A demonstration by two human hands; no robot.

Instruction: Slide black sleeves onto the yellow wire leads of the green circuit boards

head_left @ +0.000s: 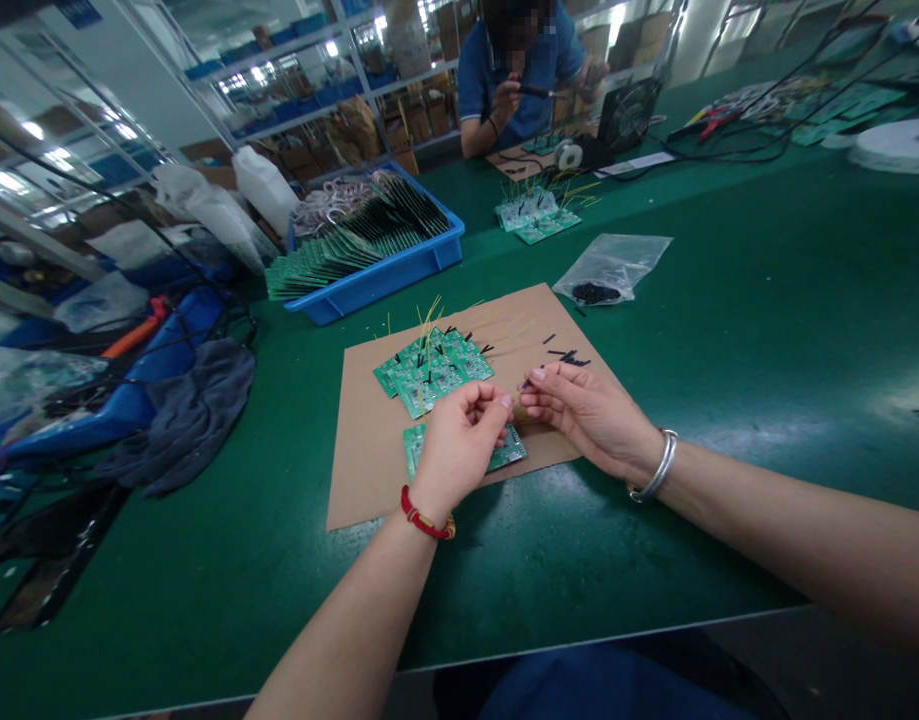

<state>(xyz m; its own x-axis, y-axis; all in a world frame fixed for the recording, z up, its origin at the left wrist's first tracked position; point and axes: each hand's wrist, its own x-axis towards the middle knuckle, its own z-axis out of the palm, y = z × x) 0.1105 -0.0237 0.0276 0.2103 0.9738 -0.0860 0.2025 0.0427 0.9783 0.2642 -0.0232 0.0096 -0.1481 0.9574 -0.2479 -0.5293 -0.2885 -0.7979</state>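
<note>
Head view: left hand [459, 450] and right hand [590, 415] pinch yellow wire [520, 405] between fingers, small black piece [527, 382] at fingertips; circuit board [508, 450] just below fingers, on cardboard sheet [369, 470]; wired boards [433, 370] beyond left hand.

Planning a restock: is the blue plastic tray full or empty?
Full: rows of green circuit boards lean packed inside the blue plastic tray.

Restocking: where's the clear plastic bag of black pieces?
Head view, upper right: the clear plastic bag lies beyond the brown cardboard sheet's far corner on the green workbench.
</note>
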